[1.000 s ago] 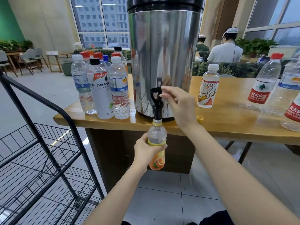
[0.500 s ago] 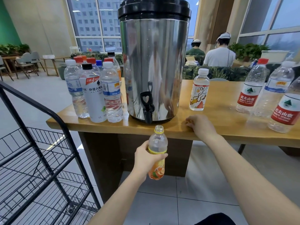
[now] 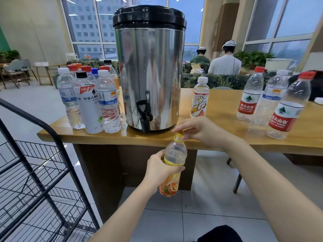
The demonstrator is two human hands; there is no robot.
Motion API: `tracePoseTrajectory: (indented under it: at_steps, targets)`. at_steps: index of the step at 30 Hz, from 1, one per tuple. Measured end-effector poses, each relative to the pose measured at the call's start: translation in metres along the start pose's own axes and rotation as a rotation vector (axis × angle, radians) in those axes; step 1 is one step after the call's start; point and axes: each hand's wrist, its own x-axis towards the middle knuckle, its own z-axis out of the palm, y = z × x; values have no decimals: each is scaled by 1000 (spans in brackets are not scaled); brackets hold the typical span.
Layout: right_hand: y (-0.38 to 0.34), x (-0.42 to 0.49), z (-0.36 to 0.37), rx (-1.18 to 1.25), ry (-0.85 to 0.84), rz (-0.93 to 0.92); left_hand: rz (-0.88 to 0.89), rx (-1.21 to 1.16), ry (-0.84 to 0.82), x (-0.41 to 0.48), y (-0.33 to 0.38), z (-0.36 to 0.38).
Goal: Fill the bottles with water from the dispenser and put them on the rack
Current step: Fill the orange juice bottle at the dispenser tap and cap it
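Head view: left hand (image 3: 158,172) grips the bottle (image 3: 175,152) round its middle, tilted slightly, in front of and below the counter (image 3: 227,138) edge. Right hand (image 3: 201,131) pinches the yellow cap (image 3: 179,136) on the bottle's neck, fingers curled over it. Dispenser (image 3: 148,70) stands on the counter just behind, its tap (image 3: 144,117) up and left of the cap, apart from it. A cluster of capped bottles (image 3: 90,102) stands left of the dispenser, 1 small bottle (image 3: 200,99) just right of it, and 3 more (image 3: 272,102) farther right. Rack (image 3: 35,172) stands on the floor at left, well apart from the hands.
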Motion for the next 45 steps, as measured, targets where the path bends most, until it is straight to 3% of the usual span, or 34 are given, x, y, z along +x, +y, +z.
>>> tracePoseTrajectory:
  at_steps: [6, 12, 17, 19, 22, 23, 25, 27, 29, 31, 34, 38, 42, 45]
  targets:
    - [-3, -7, -14, -150, -78, 36, 43, 17, -49, -6, 9, 6]
    - [-6, -11, -16, -349, -8, 78, 91, -39, -86, -10, 15, 11]
    - [-3, -12, -11, -1006, 141, 83, 188, 20, -9, -6, 19, 18]
    - [-2, -15, -13, -908, 169, 151, 171, -2, -40, -3, 21, 16]
    - [-6, -22, -26, -346, 101, 225, 108, -116, -141, -2, 27, 10]
    - [-10, -24, -31, -183, 61, 198, 101, -140, -157, -2, 28, 9]
    - [-13, -24, -34, -88, 3, 120, 111, -135, -167, -2, 30, 9]
    - [-13, -22, -34, -228, 31, 131, 118, -96, -171, -2, 32, 11]
    - [-15, -20, -32, -610, 57, 133, 107, -81, -190, -1, 32, 12]
    - [-7, -21, -29, -867, 137, -9, 81, -113, -231, -1, 33, 10]
    - [2, -23, -26, -884, 178, -140, 93, -89, -302, 2, 36, 6]
    - [7, -18, -20, -1002, 232, 111, 135, 56, -119, 4, 42, 16]
    - [4, -22, -31, -847, 214, -33, 55, -126, -294, 8, 47, 9]
    - [4, -22, -32, -999, 220, -5, 134, -18, -263, 5, 54, 17]
